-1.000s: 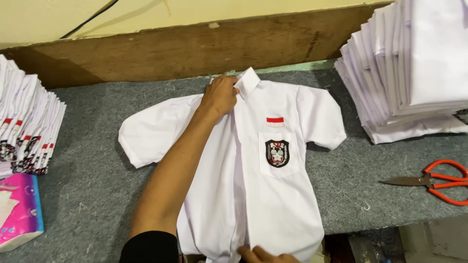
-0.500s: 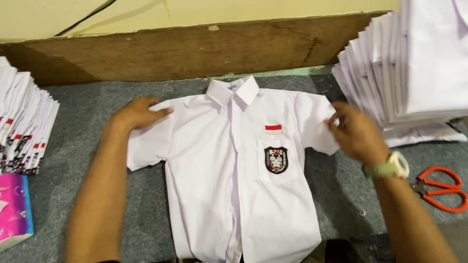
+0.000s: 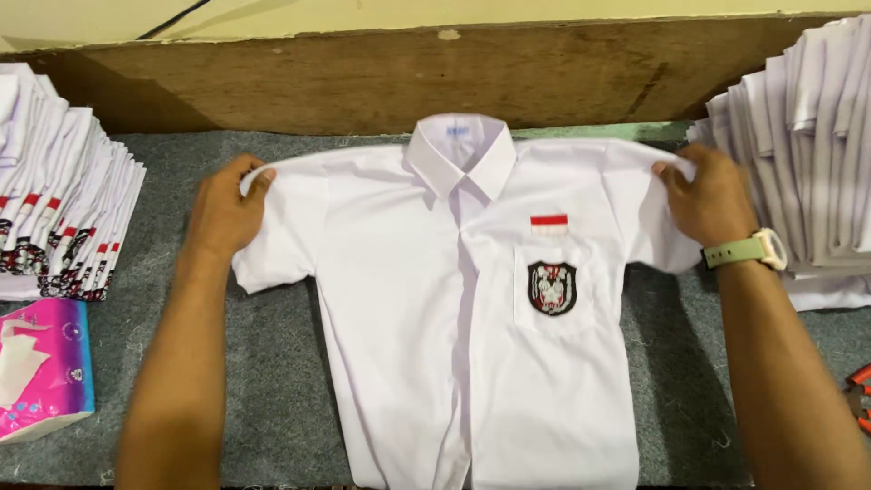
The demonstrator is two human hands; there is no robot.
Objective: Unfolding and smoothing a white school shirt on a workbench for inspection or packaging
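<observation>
Bottom hem of the white short-sleeved school shirt (image 3: 435, 345) runs off the lower edge of the frame, so no telling how it ends down there, and both forearms are cut off too. The orange scissors (image 3: 860, 397) are barely a sliver at the right edge now, and the pink tissue pack (image 3: 41, 367) is chopped by the left edge. The emblem on the chest pocket (image 3: 553, 289) is too small to make out beyond a dark shield shape, with a little red and white strip (image 3: 549, 224) above it. The shirt lies face up, buttoned, collar toward the wooden board (image 3: 363, 82), flat in the middle of the grey felt tabletop (image 3: 181, 163). Left hand (image 3: 225, 210) has its fingers (image 3: 259, 177) curled shut around the top edge of the left sleeve, thumb on top, pinching the cloth. Right hand (image 3: 712, 200), with a pale green wristwatch (image 3: 748, 249), does the same on the other sleeve, fingers (image 3: 673, 174) closed on the shoulder edge. Half a second back the hands were lying looser on the sleeves and the sleeves drooped; now both sleeves are pulled out straight to the sides. Stacks of folded white shirts sit on the left (image 3: 63, 209) and the right (image 3: 807, 154), well apart from the spread one on the left, nearly touching the right hand on the other side.
</observation>
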